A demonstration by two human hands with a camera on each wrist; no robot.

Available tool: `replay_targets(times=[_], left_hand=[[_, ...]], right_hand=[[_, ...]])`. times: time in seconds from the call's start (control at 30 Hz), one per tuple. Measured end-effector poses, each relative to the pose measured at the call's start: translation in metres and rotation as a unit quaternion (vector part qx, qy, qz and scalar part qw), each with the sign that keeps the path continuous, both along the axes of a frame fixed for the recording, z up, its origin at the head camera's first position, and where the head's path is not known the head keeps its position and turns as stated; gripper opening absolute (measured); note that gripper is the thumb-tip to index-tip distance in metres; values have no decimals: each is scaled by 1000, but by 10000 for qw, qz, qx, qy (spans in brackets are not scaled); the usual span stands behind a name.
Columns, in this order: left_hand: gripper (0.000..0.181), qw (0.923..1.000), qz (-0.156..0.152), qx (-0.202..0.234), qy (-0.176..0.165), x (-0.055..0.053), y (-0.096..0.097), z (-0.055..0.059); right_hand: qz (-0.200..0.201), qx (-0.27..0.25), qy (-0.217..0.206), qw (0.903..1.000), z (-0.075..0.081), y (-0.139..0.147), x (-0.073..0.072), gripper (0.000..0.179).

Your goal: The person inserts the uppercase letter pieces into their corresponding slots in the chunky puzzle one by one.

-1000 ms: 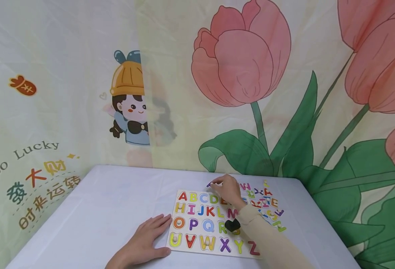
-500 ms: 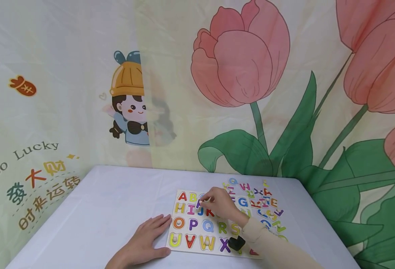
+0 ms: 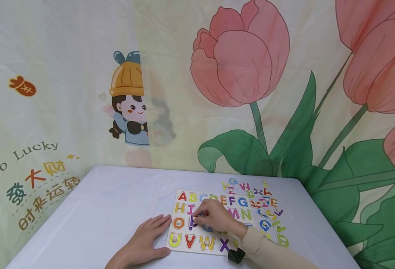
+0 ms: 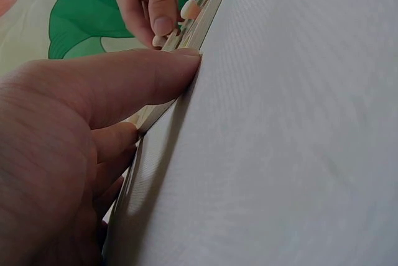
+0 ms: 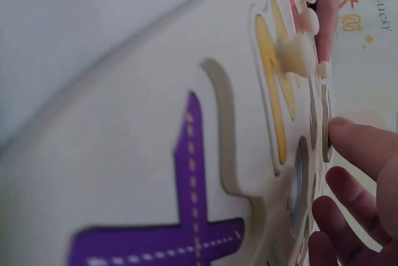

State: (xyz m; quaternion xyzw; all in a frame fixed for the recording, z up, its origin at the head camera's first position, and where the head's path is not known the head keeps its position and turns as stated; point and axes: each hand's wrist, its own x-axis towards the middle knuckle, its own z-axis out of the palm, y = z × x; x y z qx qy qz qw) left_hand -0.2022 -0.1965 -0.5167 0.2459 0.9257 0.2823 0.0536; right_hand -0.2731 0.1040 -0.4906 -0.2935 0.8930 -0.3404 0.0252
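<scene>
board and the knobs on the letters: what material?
Board: looks like light wood or plywood, matte, with cut letter recesses and a pale thick edge; could be MDF. Knobs: pale, rounded pegs, probably unpainted wood, though plastic can't be ruled out. The right hand pinches a piece over the board.

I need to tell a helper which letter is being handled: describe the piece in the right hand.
On the white table lies an alphabet puzzle board. The right hand pinches the purple P in the third row, right of the orange O; it is the only letter held.
</scene>
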Motion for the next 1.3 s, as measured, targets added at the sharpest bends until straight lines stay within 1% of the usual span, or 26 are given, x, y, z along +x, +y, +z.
replay_targets(times=[0.33, 0.57, 0.8, 0.93, 1.07, 1.17, 1.3], left_hand=[[95, 10000, -12, 30, -55, 0, 0, 0], [96, 9999, 24, 31, -93, 0, 0, 1], [95, 10000, 5, 28, 54, 0, -1, 1], [95, 10000, -16, 52, 55, -1, -1, 1], [95, 9999, -33, 70, 91, -1, -1, 1], [94, 9998, -59, 74, 199, -1, -1, 0], [94, 9994, -78, 75, 317, 0, -1, 0]], right_hand=[[73, -116, -128, 9998, -6, -3, 3, 5], [8, 37, -130, 9999, -6, -6, 5, 4], [57, 64, -142, 9999, -2, -7, 8, 4], [135, 40, -126, 9998, -2, -7, 8, 5], [141, 163, -159, 9996, -3, -5, 8, 7], [168, 240, -248, 9993, -1, -3, 7, 9], [301, 83, -307, 9990, 3, 5, 3, 15]])
